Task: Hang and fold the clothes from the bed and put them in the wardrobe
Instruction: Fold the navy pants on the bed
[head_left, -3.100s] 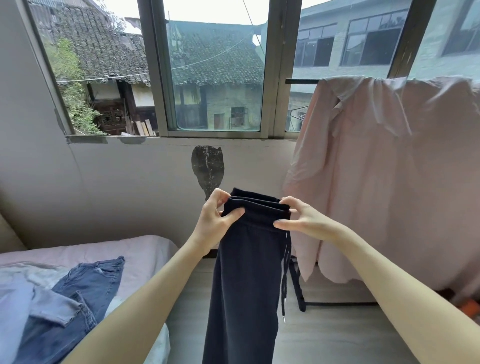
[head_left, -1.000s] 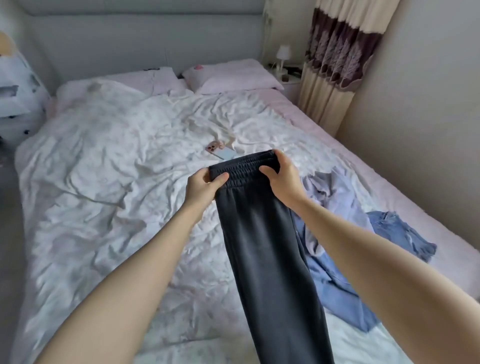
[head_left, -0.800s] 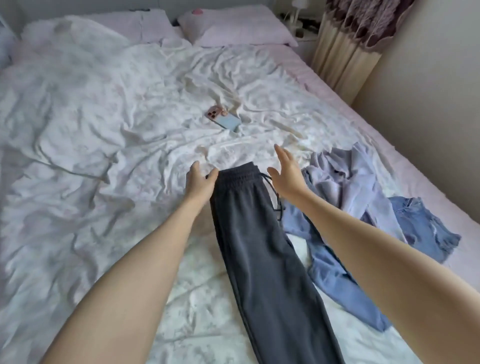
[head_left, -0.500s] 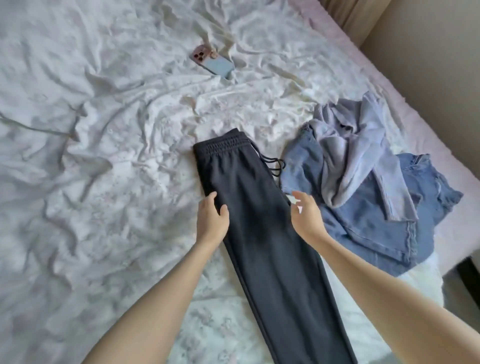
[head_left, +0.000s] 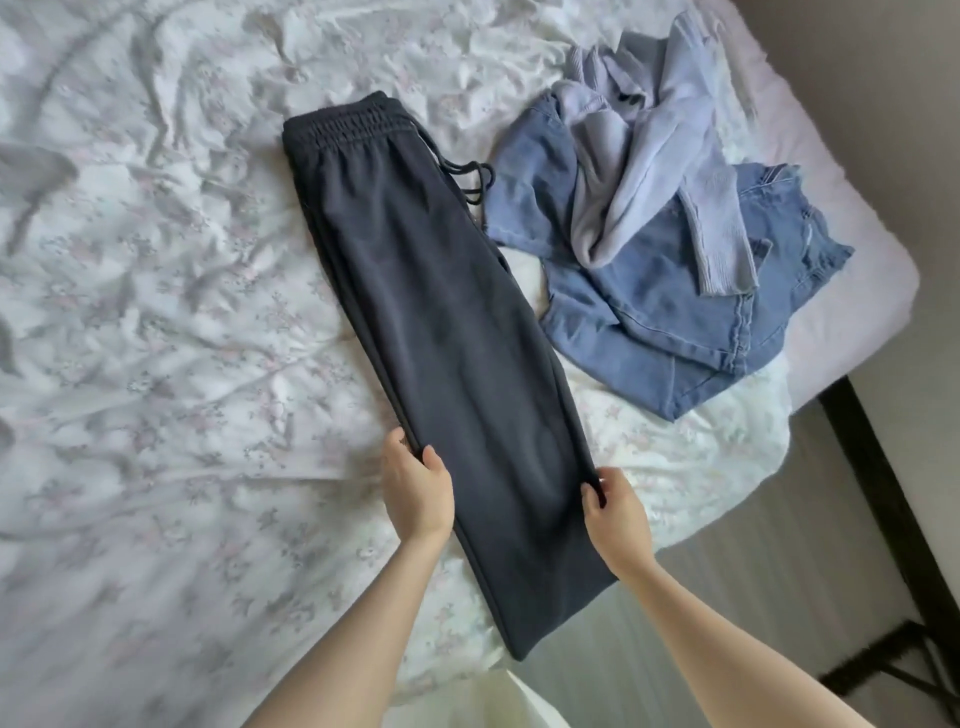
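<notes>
Laid lengthwise down the frame's centre on the crumpled white floral bedsheet: dark navy drawstring sweatpants, waistband upper centre, hems overhanging the bed edge lower centre. Gripping the left leg edge, left hand; pinching the right edge, right hand. Lower down the legs than half a second ago. Upper right, blue denim jeans under a lilac knit sweater.

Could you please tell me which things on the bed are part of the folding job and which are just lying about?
Part of the job:
- dark trousers, held at the sides by the left hand and right hand
- jeans
- lilac top lying on the jeans

Just there:
- bedsheet
- bed frame
</notes>
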